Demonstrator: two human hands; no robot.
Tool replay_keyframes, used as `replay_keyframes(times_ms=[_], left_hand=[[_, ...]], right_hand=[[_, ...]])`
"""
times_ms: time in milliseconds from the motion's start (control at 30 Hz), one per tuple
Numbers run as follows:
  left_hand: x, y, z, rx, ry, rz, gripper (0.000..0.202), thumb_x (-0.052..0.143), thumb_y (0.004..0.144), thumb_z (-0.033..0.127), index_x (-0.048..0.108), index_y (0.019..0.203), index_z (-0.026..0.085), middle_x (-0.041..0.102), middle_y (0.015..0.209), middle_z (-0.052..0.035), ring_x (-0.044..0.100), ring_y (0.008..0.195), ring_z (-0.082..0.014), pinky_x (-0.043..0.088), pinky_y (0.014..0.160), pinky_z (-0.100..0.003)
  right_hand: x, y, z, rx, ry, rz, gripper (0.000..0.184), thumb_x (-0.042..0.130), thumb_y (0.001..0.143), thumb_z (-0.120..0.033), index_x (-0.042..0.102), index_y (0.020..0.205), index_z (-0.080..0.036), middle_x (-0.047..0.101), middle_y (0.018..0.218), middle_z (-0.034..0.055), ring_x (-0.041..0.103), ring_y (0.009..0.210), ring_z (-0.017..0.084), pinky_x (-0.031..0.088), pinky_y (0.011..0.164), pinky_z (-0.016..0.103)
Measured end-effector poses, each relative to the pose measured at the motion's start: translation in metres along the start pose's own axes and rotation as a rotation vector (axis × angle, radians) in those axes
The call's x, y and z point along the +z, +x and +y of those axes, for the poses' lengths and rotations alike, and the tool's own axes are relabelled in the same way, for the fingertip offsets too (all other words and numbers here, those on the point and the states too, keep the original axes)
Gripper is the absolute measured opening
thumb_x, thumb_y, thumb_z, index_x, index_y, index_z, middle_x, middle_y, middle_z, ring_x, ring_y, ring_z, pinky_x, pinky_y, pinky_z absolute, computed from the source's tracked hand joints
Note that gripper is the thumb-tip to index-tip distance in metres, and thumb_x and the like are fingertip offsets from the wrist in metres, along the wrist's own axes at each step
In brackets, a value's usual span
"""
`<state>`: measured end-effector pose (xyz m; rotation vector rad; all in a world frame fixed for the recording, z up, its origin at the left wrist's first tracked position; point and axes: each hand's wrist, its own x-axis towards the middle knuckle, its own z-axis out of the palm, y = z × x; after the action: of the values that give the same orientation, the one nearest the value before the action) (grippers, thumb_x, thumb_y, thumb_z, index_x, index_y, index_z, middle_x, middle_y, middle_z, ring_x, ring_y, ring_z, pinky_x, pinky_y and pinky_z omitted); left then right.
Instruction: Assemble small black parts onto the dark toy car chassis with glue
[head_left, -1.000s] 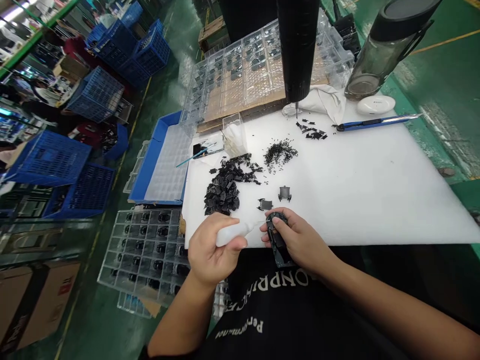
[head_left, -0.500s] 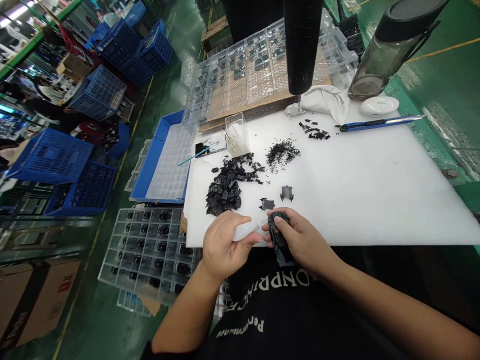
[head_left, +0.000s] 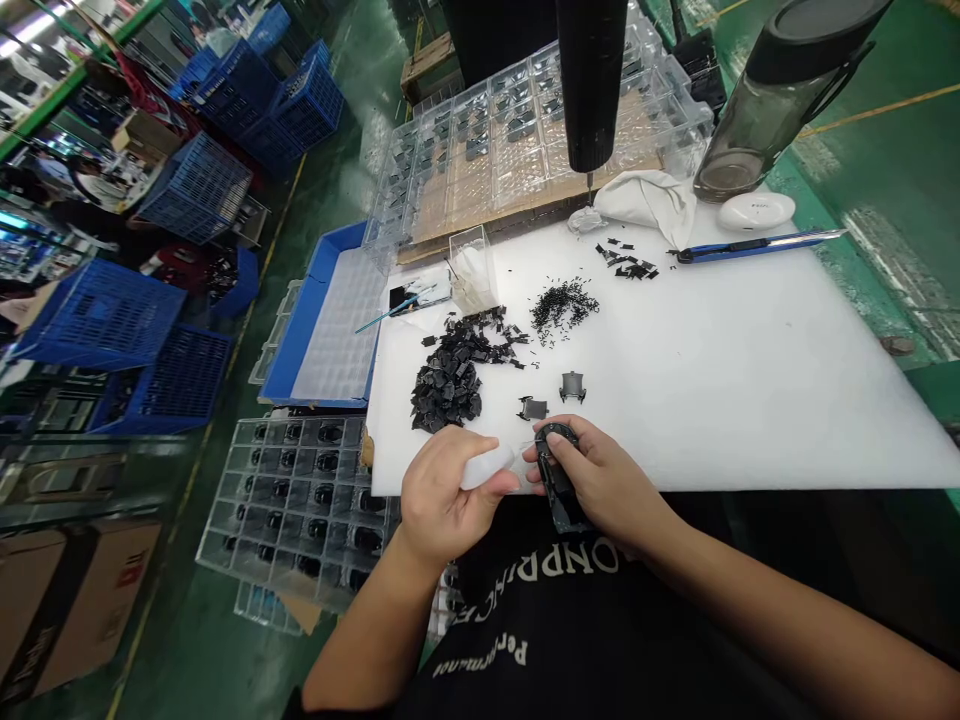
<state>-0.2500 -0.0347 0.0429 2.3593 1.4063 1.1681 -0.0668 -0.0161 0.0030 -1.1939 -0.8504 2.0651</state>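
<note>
Gripping closely a white squeeze bottle, the left hand points its tip to the right, at a black plastic housing, held with long axis toward the body in the curled right hand.

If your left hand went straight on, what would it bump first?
Probably the black part in the right hand: the white bottle in the left hand points there, though depth is unclear.

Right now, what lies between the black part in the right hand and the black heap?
The head view shows one small dark piece on the white board between the part in the right hand and the heap.
</note>
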Motion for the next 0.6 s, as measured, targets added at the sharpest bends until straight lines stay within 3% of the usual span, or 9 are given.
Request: replay_keyframes(times_ms=[333,600], left_hand=[[-0.001,-0.011,-0.002,-0.017,-0.045,0.048,0.029,0.068,0.085,0.033,0.063,0.106,0.014,0.067,0.085,-0.0076,0.064,0.077,-0.0177,0.054,0.069,-0.032],[-0.021,-0.02,-0.006,-0.213,-0.02,0.372,0.024,0.069,0.083,0.036,0.067,0.097,0.017,0.069,0.085,-0.0058,0.069,0.077,-0.0202,0.058,0.068,-0.034]], right_hand=[[0.0,0.001,0.0,-0.008,-0.015,-0.002,0.019,0.047,0.098,-0.039,0.052,0.107,-0.024,0.069,0.091,0.0026,0.068,0.075,0.018,0.06,0.07,0.035],[-0.001,0.0,0.0,-0.025,-0.002,-0.029,0.02,0.046,0.097,-0.04,0.053,0.105,-0.022,0.067,0.091,0.0044,0.066,0.077,0.019,0.059,0.071,0.037]])
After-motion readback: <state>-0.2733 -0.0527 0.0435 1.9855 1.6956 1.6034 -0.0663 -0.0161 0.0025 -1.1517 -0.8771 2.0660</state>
